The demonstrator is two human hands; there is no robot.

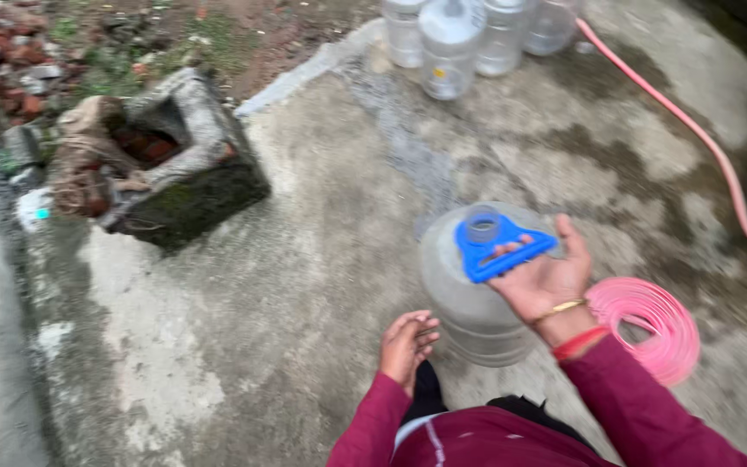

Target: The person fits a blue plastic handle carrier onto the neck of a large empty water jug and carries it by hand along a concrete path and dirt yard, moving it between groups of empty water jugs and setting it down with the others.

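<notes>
The right hand grips the blue handle on top of a big clear water jug, fingers curled under it. The jug is in the lower middle of the frame, and I cannot tell if it is lifted or resting on the concrete ground. It looks empty, so no filling has been done yet. The left hand is loose and half open, holding nothing, just beside the jug. A coiled pink hose lies to the right. More jugs wait at the top. A broken stone box sits upper left.
</notes>
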